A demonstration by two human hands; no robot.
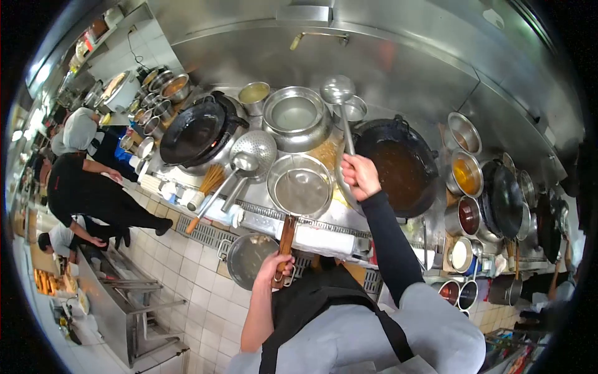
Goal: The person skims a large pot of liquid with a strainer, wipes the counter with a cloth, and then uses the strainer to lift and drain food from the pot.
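My right hand is closed round the handle of a long metal ladle, whose bowl points toward the back wall above a small metal pot. Beside that hand is a dark wok with brown liquid in it. My left hand grips the wooden handle of a round metal strainer, near the counter's front edge. Its basin lies between a wide pot of cloudy liquid and the front edge. Below, close to the left hand, a metal pot holds pale bits.
On the left stand a black wok, a perforated skimmer and a bamboo brush. Pots of orange oil and red sauce line the right. A tap juts from the back wall. Another person stands far left.
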